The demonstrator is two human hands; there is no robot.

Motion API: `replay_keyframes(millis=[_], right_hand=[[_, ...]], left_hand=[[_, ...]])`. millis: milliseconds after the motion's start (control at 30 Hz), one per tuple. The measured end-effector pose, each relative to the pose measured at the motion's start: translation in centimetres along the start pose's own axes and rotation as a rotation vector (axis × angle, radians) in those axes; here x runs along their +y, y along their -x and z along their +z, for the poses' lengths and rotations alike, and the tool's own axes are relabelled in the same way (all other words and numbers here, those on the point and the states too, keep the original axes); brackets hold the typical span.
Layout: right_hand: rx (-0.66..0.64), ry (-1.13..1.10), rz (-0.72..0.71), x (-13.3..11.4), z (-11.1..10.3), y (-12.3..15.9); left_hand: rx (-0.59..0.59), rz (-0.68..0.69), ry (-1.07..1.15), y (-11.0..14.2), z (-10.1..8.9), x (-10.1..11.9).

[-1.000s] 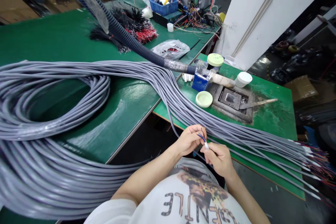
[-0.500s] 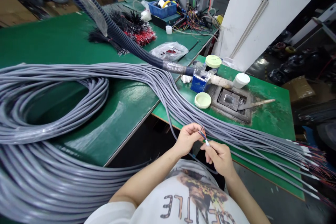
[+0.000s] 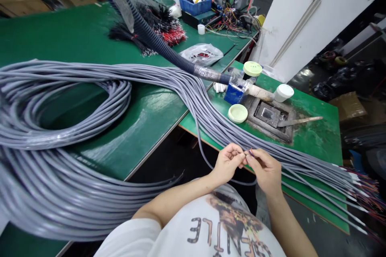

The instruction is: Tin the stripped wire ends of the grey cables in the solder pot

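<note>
In front of my chest, my left hand (image 3: 229,163) and my right hand (image 3: 267,170) meet fingertip to fingertip. Between them sits the end of a grey cable (image 3: 205,156), where a bit of its thin coloured wires (image 3: 250,151) shows, orange and blue. Right thumb and index finger pinch these wires. My left fingers are closed at the same end, and most of what they grip is hidden. The cable loops below my hands from a long grey cable bundle (image 3: 208,108); the bundle's stripped ends (image 3: 358,182) fan out at the right.
On the small green table lie a soldering pot (image 3: 268,115) with a flat scraper (image 3: 301,121), a pale green dish (image 3: 238,113) and a white cup (image 3: 284,92). A ribbed hose (image 3: 169,54) crosses above. Coiled cables (image 3: 60,140) cover the left table.
My hands have come together at the cable end, the right reaching up to the coloured wires. The wires, spread out before, are now mostly covered by fingers. The view has shifted slightly.
</note>
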State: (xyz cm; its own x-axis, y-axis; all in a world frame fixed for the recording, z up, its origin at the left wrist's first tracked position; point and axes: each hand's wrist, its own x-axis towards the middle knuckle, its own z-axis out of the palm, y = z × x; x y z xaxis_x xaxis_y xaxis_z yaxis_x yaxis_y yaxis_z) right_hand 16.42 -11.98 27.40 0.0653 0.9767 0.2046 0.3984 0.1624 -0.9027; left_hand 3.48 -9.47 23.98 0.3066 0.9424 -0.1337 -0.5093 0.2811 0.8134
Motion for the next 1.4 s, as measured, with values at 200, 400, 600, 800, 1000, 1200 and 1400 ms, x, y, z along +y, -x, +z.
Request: replay_keyframes(millis=[200,400,600,800,1000,1200,1400], right_hand=[[-0.016,0.075,-0.125,-1.6,-0.9,-1.3],[-0.032,0.244,-0.158,-4.4,-2.3,-5.2],[-0.07,0.544,-0.167,-3.2,-2.9,-13.4],[-0.234,0.854,-0.107,0.7,-0.3,-18.0],[-0.33,1.053,-0.039,2.2,1.2,-19.2],[-0.367,1.112,-0.024,2.7,1.7,-19.7],[-0.37,1.147,-0.012,2.5,1.8,-19.9]], left_hand=[[-0.035,0.159,-0.05,0.1,0.3,0.9],[-0.032,0.324,-0.235,-0.9,-0.7,2.3],[0.052,0.475,-0.569,-2.2,-3.4,3.4],[-0.018,0.605,-0.714,-2.7,-4.6,2.0],[-0.104,0.688,-0.799,-3.2,-5.5,0.8],[-0.102,0.818,-0.846,-3.6,-5.9,0.3],[-0.084,0.895,-0.897,-3.7,-6.0,-0.1]])
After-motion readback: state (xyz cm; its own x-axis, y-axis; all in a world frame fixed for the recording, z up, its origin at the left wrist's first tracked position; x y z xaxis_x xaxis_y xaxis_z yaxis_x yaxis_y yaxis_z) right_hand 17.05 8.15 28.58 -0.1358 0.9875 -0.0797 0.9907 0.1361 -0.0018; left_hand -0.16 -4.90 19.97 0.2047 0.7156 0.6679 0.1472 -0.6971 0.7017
